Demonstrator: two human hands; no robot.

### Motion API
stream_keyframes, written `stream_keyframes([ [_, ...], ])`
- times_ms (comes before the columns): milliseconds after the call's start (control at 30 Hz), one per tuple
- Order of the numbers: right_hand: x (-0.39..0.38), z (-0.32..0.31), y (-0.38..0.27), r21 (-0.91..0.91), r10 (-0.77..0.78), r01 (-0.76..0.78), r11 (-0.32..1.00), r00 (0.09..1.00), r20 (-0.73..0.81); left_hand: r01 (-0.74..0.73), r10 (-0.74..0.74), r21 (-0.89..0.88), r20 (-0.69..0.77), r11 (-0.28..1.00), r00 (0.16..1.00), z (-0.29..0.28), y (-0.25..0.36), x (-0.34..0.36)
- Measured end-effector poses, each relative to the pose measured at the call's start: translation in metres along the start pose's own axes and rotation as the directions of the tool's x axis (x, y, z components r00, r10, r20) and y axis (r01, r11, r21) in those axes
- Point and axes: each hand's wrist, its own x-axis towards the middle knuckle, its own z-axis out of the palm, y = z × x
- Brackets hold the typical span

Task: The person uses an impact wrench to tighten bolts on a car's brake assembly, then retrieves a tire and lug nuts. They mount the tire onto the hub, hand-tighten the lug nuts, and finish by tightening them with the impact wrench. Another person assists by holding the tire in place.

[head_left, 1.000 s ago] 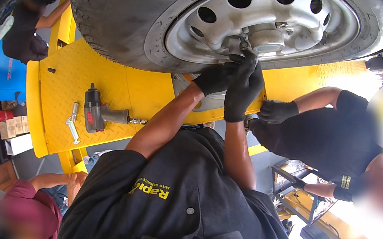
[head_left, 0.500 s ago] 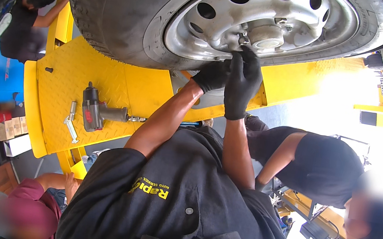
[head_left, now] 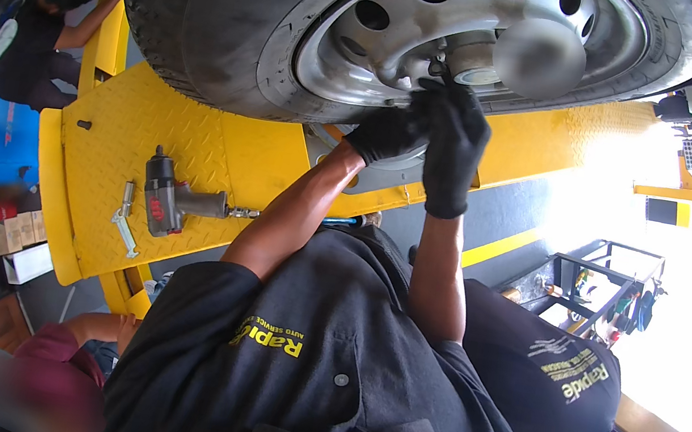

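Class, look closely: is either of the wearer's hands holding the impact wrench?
No, the impact wrench lies on the yellow platform, while the left hand and right hand are up at the wheel.

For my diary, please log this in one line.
left hand: near wheel | right hand: near wheel hub | impact wrench: lying on yellow platform

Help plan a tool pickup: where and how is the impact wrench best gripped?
Probably around the handle, from above. The impact wrench lies on its side on the yellow ramp, its slimmer handle jutting right from the thick body with its upper face exposed; the air fitting occupies the handle's end.
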Motion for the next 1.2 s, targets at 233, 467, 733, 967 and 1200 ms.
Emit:
stream_keyframes([
  [233, -0.002, 0.011, 0.007, 0.016, 0.122, -0.122, 0.992, 0.992, 0.025, 0.103, -0.111, -0.144, -0.05, 0.984, 0.993, 0.045, -0.003, -0.019],
  [467, -0.004, 0.012, 0.004, -0.206, -0.076, 0.073, 0.976, 0.997, -0.005, 0.048, -0.048, -0.001, -0.047, 0.999, 0.998, 0.038, -0.003, -0.015],
  [733, -0.002, 0.012, 0.0, 0.116, 0.17, -0.175, 0.978, 0.984, 0.055, 0.063, -0.062, 0.032, -0.03, 0.997, 0.998, 0.022, -0.002, -0.014],
  [967, 0.004, 0.025, 0.011, -0.15, 0.066, -0.072, 0.986, 0.997, -0.042, 0.166, -0.176, -0.12, -0.076, 0.979, 0.981, 0.025, -0.002, -0.004],
  [1200, 0.012, 0.027, 0.026, -0.28, 0.011, -0.032, 0.959, 0.997, -0.077, 0.46, -0.143, -0.643, 0.482, 0.613, 0.864, -0.01, -0.002, -0.032],
])
